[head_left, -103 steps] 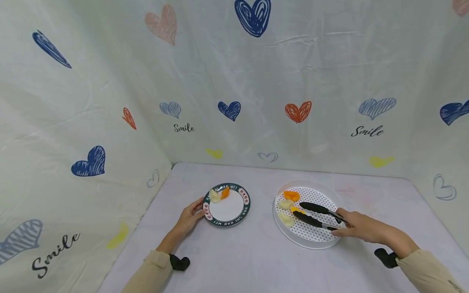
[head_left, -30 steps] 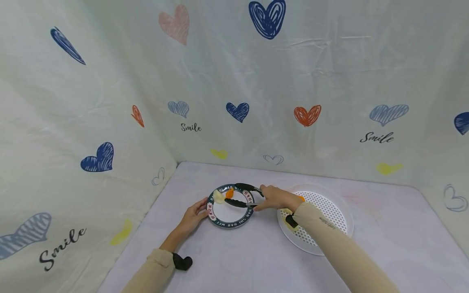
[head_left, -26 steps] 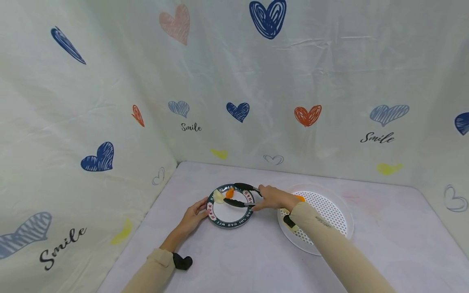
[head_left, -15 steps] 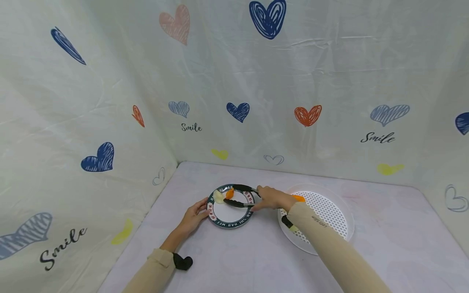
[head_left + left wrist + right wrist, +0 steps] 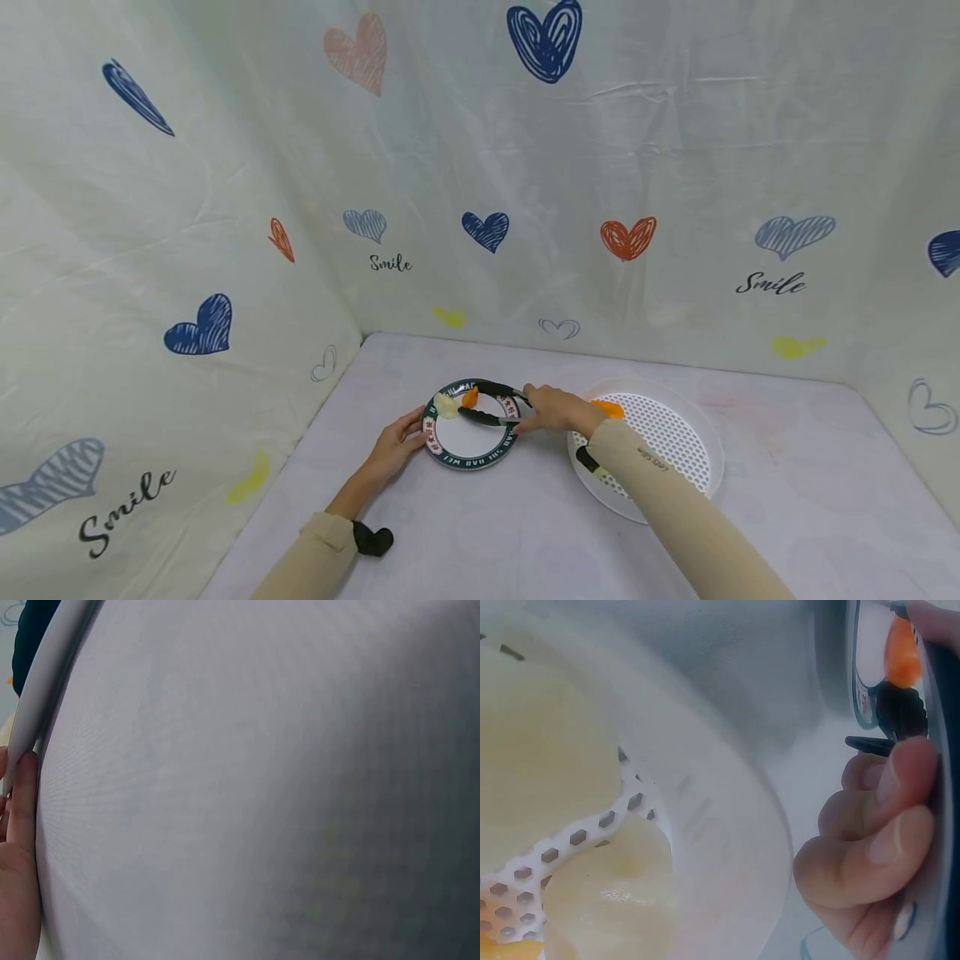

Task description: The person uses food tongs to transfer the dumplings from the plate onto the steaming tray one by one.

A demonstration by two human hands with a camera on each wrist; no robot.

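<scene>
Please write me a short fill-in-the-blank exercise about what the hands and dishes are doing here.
1. The right hand grips black ____ over the green-rimmed round plate.
2. The left hand touches that plate's ____.
3. The perforated white tray lies to the plate's ____.
4. Beside the pale piece on the plate sits an ____ piece.

Missing words: tongs; rim; right; orange

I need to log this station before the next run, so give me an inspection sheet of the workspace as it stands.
Surface: table under a pale printed cloth.
Job's things: green-rimmed plate with a pale piece and an orange piece; black tongs over the plate; white perforated tray with an orange piece and pale pieces.
Clutter: nothing seen.
Grippers: left hand touches the plate's rim; right hand has the tongs in its grip.
Cables: nothing seen.
Surroundings: heart-print "Smile" backdrop on three sides.
</scene>
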